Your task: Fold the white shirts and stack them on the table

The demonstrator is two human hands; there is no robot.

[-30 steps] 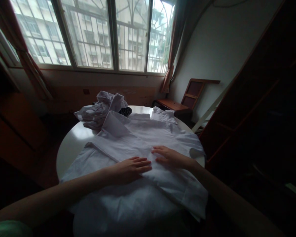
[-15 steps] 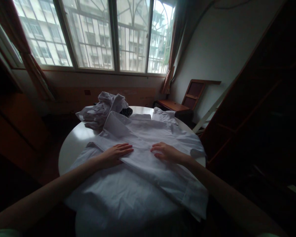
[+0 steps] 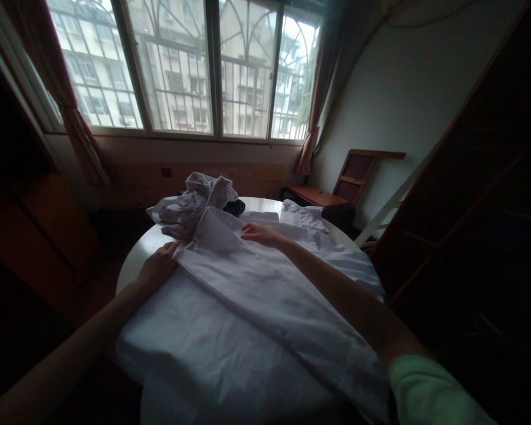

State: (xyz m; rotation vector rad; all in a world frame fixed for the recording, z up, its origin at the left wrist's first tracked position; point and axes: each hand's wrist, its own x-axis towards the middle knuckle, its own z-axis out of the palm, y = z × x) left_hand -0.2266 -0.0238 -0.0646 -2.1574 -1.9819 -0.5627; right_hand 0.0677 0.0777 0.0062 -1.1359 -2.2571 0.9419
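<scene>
A white shirt (image 3: 248,295) lies spread over a round white table, and its lower part hangs over the near edge. My left hand (image 3: 158,265) is at the shirt's left edge near the shoulder, its fingers closed on the fabric there. Close to the collar area is my right hand (image 3: 263,235), fingers loosely bent and apart, over the cloth with nothing visible in it.
A crumpled heap of pale clothes (image 3: 194,203) sits at the table's back left, beside a dark patterned item (image 3: 234,208). Another white garment (image 3: 303,215) lies at the back right. The table rim (image 3: 126,268) shows at left. A wooden chair (image 3: 349,177) stands beyond.
My left hand has moved left from the shirt's middle to its edge, where the left-side fabric is now drawn in. My right hand has moved forward and left toward the collar.
</scene>
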